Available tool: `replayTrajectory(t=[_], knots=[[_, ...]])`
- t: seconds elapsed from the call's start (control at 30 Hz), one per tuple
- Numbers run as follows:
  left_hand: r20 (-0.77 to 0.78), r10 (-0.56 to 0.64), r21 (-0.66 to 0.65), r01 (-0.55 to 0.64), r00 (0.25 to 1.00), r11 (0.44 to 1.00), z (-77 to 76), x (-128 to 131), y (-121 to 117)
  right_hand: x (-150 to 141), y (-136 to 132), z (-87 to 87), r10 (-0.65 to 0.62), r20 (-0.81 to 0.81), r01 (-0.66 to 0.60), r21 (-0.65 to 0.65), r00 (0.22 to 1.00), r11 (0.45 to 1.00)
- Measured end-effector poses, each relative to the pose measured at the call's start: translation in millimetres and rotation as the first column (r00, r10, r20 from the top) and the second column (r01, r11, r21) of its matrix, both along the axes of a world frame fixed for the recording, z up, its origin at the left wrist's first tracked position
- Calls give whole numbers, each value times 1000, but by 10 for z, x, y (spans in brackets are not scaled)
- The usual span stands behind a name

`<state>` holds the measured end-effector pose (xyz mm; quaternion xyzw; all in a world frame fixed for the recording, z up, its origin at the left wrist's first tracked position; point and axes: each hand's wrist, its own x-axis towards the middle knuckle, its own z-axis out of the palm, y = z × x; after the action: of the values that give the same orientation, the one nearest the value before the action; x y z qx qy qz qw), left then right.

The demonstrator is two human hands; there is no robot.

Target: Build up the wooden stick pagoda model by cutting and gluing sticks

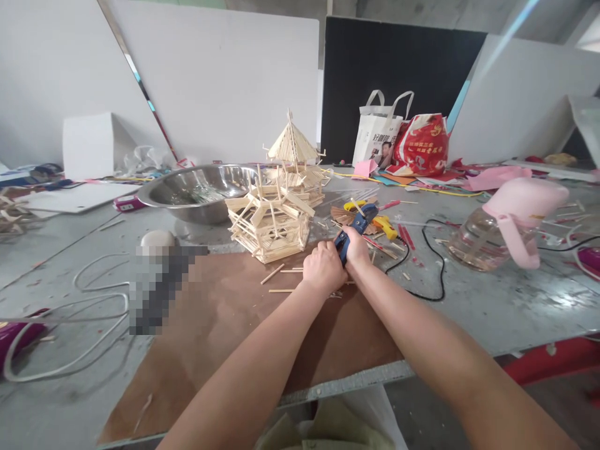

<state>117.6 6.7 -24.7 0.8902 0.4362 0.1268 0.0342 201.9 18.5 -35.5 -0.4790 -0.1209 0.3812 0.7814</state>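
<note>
Over the brown board (215,319), my right hand (357,251) is wrapped round a blue hand cutter (359,226), whose jaw end points up and away from me. My left hand (324,267) is closed and pressed beside the tool's lower end; what its fingers hold is hidden. Loose wooden sticks (281,290) lie on the board just left of that hand. Beyond them stands an open wooden-stick frame (269,228) with several upright posts. A second stick model with a pointed roof (291,142) rises behind it.
A steel basin (197,190) sits at the back left. Behind my right hand lies a yellow glue gun (385,227) with a black cord (443,275). A pink-lidded jug (497,225) stands at right. White cables (124,300) cross the left side. Bags (422,147) stand at the back.
</note>
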Motion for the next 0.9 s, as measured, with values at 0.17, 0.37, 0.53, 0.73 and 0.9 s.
replayTrajectory(t=[0.17, 0.37, 0.53, 0.73, 0.9], knots=[[-17, 4, -22, -4, 1000, 1000, 6, 2, 0, 9, 18, -36, 17, 10, -17, -21, 1000, 1000], [-25, 27, -52, -28, 999, 998, 14, 6, -3, 29, 40, -73, 36, 54, -34, -50, 998, 998], [-25, 18, -79, -20, 1000, 997, 15, 11, 11, 64, 67, -110, 49, 96, -43, -68, 994, 997], [-27, 20, -63, -22, 999, 998, 18, 26, 15, 83, 95, -144, 41, 107, -33, -77, 993, 997], [-31, 27, -63, -29, 999, 998, 35, 33, 14, 87, 103, -158, 35, 113, -27, -73, 993, 997]])
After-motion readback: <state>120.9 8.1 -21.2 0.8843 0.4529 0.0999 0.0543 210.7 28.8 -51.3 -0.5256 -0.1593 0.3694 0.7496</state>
